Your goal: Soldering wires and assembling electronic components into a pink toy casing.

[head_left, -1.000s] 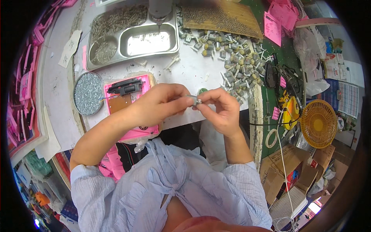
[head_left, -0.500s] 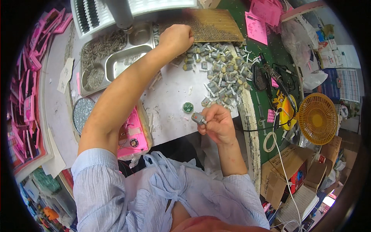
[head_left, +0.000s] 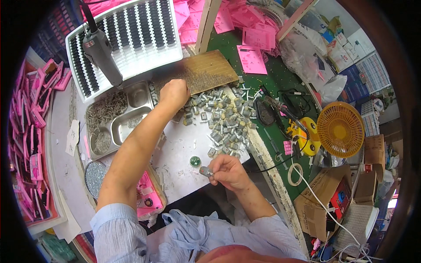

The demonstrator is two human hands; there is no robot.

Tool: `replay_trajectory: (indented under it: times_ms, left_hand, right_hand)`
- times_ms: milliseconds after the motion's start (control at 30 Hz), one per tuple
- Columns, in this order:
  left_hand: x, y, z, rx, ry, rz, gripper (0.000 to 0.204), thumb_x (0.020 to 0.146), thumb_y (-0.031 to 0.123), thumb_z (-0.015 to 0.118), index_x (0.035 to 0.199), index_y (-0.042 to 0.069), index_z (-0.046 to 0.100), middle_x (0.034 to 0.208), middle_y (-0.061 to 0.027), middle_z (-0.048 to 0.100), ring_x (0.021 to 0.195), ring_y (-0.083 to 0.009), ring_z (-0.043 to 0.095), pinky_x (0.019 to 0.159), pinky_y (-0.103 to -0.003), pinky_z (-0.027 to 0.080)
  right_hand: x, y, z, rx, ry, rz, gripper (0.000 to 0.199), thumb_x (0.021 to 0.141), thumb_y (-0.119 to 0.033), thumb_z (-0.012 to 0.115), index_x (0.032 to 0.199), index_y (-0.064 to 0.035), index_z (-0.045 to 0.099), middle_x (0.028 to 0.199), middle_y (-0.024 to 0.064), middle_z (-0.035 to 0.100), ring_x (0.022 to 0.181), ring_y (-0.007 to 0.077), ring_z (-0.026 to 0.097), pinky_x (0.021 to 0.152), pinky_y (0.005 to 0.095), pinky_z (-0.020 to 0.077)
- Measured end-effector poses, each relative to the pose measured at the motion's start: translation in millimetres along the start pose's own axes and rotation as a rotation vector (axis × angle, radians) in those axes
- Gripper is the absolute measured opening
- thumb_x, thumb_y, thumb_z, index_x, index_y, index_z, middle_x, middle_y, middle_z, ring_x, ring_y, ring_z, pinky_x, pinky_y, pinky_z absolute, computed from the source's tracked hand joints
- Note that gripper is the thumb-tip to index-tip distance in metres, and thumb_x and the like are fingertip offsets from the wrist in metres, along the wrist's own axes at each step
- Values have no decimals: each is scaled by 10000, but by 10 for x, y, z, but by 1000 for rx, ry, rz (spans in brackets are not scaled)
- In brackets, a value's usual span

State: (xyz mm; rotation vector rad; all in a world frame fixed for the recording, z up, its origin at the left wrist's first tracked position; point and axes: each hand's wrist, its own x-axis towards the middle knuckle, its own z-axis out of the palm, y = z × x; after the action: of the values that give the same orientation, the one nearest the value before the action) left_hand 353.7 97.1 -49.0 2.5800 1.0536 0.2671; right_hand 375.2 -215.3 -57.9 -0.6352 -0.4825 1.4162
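Observation:
My right hand [head_left: 229,173] pinches a small grey motor [head_left: 204,171] above the white work surface. Just left of that motor stands a small round pot of green stuff [head_left: 195,161]. Stretched far forward, my left hand [head_left: 174,93] is closed at the near edge of a brown board [head_left: 210,70] set with many fine pins. Its fingertips are turned away, so whatever they grip is hidden. A heap of similar grey motors [head_left: 223,120] with white tips lies to the right of my left hand.
A steel compartment tray [head_left: 111,147] of small metal parts and a round tin [head_left: 95,177] stand at left. Above hangs a grey electric screwdriver [head_left: 101,55] before a white rack [head_left: 131,35]. A soldering iron [head_left: 274,104], yellow fan [head_left: 340,129] and cables are at right.
The view has shifted, showing more of the rack and the far side. My left hand stays at the board's near edge, and my right hand still holds the motor near the green pot.

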Motion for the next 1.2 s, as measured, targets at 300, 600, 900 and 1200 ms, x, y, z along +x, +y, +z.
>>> replay_trajectory:
  times_ms: [300,600,900,1200]
  left_hand:
    - [48,-91,127,45,25,23,194,838,167,659,892,9,758,961,-235,729,925,-415,714,820,-501,579]
    - [-96,-102,225,-83,219,40,191,841,192,668,912,15,679,899,-227,717,886,-420,706,796,-517,574]
    - [-339,-89,-24,-570,499,113,159,834,134,683,916,5,725,780,-157,728,706,-263,721,678,-372,568]
    - [-1815,-321,-770,-923,145,49,165,890,85,701,1037,12,687,822,-15,683,730,-77,632,654,-233,500]
  right_hand:
    - [-26,48,115,-49,37,32,177,850,2,781,949,-3,634,879,153,672,737,205,646,661,314,545]
    - [-47,18,168,-116,197,-15,508,845,70,735,1310,28,535,880,82,654,738,165,653,654,284,540]
    - [-52,-11,-71,-779,266,-30,428,930,-15,688,1344,13,582,830,44,637,716,108,598,651,268,493]
    - [288,-19,16,-1460,142,68,375,871,-57,718,1245,-68,689,750,25,608,667,100,568,653,266,478]
